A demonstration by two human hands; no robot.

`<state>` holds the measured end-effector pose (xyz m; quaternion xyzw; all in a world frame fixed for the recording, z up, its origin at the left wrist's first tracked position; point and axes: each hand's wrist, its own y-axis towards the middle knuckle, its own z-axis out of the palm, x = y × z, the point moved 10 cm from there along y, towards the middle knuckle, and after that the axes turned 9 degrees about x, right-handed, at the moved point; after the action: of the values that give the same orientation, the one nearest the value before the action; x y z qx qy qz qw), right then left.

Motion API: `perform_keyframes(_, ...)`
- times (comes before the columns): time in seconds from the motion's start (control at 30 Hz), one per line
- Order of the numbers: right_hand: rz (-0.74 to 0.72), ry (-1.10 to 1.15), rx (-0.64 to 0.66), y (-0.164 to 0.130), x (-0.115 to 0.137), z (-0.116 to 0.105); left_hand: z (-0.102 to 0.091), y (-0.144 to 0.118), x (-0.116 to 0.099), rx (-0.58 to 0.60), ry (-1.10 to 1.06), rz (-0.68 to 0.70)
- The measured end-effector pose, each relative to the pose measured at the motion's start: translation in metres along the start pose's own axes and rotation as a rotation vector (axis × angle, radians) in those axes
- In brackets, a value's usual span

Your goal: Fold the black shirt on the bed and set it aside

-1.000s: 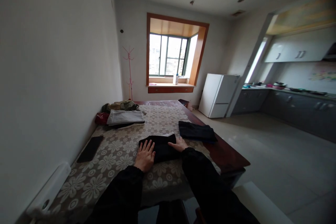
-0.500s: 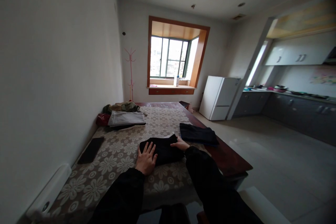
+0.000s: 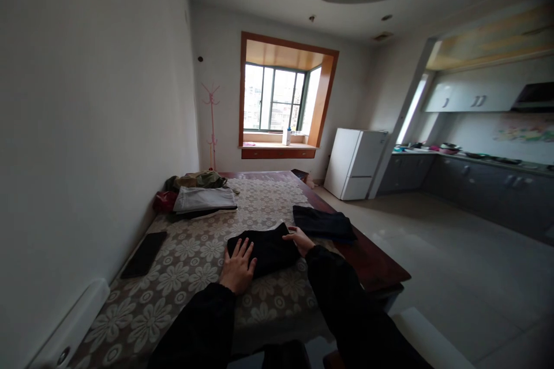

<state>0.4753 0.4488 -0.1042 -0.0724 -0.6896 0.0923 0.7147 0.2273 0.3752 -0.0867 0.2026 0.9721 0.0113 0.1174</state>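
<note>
A folded black garment (image 3: pixel 272 251) lies on the patterned tablecloth (image 3: pixel 190 277) in front of me, with a bit of pale edge showing at its far side. My left hand (image 3: pixel 238 268) rests flat on the garment's left part, fingers spread. At the upper right corner, my right hand (image 3: pixel 299 240) has its thumb and fingers closed on the cloth. Just beyond that hand lies a second folded dark garment (image 3: pixel 324 223), near the table's right edge.
Folded grey cloth (image 3: pixel 205 199) sits by the wall at far left, with red and olive fabric beside it. A black flat object, perhaps a phone (image 3: pixel 144 255), lies at left. The wooden table edge (image 3: pixel 381 271) runs along the right; a white fridge (image 3: pixel 357 164) stands beyond.
The view has shifted slightly. My left hand stays flat on the black garment, and my right hand remains at its corner, its fingers a little more drawn together.
</note>
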Motion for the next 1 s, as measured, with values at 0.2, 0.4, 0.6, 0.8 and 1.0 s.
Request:
perform_keyframes(0.2, 0.069, -0.013, 0.024, -0.008, -0.009, -0.005, -0.005, -0.002, -0.001, -0.007, -0.055, -0.017)
perform_keyframes(0.4, 0.126, -0.060, 0.175, -0.020, -0.003, 0.012, -0.008, -0.002, -0.001, -0.005, -0.072, -0.011)
perform_keyframes(0.6, -0.139, -0.176, 0.352, -0.037, 0.029, 0.035, -0.007, -0.003, 0.001, -0.012, -0.086, -0.009)
perform_keyframes(0.8, -0.487, -0.551, 0.247, -0.061, 0.068, 0.045, -0.008, 0.000, 0.012, -0.047, -0.140, -0.052)
perform_keyframes(1.0, -0.449, -0.665, 0.375, -0.069, 0.083, 0.066, -0.006, 0.002, 0.022, -0.086, -0.202, -0.067)
